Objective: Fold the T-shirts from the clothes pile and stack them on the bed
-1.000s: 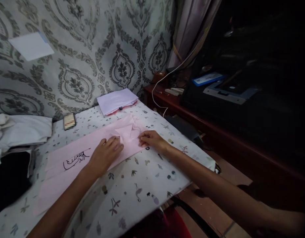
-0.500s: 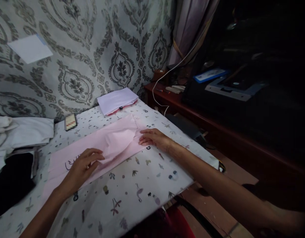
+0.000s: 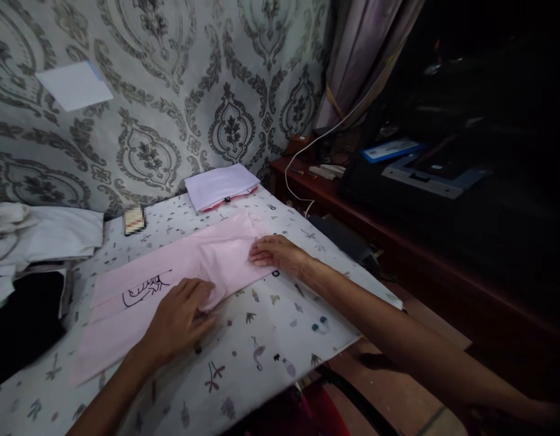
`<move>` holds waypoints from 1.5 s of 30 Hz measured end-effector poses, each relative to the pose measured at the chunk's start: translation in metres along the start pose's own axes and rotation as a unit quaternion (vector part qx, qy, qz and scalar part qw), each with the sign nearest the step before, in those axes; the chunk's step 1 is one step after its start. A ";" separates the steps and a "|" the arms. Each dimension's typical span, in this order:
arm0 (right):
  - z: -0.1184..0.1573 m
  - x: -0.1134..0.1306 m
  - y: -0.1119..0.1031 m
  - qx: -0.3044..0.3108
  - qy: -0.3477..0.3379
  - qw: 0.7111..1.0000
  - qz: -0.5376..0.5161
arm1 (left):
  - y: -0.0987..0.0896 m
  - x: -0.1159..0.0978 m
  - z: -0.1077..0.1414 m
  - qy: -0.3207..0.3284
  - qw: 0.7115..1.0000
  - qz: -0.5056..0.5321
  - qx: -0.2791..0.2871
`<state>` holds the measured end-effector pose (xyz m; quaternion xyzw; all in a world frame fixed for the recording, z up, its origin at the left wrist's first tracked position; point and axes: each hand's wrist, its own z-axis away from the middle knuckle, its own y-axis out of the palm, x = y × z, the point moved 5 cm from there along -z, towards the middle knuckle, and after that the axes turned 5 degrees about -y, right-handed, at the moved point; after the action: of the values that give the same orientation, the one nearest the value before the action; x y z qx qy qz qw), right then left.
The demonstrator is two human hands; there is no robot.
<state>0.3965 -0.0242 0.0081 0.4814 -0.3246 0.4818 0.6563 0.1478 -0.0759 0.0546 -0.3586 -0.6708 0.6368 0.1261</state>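
Note:
A folded pink cloth [image 3: 171, 257] with black lettering lies slantwise across the patterned white tabletop [image 3: 243, 375]. My left hand [image 3: 182, 315] rests at the cloth's near edge, thumb apart from the fingers, beside a raised wrinkle. On the cloth's right end lies my right hand [image 3: 275, 253], fingers stretched out and touching the fabric, palm down. Between the hands the cloth is slightly puffed and creased.
A folded lilac cloth [image 3: 222, 184] with pink beneath sits at the back. A phone-like object [image 3: 134, 220] lies near the wall. White [image 3: 57, 233] and black clothes [image 3: 28, 327] are at left, a dark red cabinet [image 3: 325, 188] at right.
My left hand has moved right along the cloth's near edge, uncovering more of the lettering. My right hand has slid slightly left onto the cloth, and the raised fold is flatter.

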 end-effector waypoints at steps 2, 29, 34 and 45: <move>-0.002 -0.002 0.001 0.001 0.007 1.000 0.002 | 0.005 -0.001 -0.004 0.015 0.998 -0.055 -0.004; -0.004 -0.002 0.001 0.150 -0.053 0.979 0.127 | -0.083 0.040 -0.126 -0.136 0.968 0.166 -0.129; -0.010 -0.003 0.002 0.096 0.025 0.983 0.155 | -0.084 0.024 -0.115 -0.098 0.976 0.168 -0.096; -0.011 0.004 -0.003 0.054 0.062 0.995 0.063 | -0.023 -0.025 -0.050 0.008 0.938 0.249 0.243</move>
<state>0.4002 -0.0125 0.0071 0.4635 -0.2867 0.5680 0.6167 0.1899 -0.0518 0.0909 -0.4779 -0.3840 0.7883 0.0520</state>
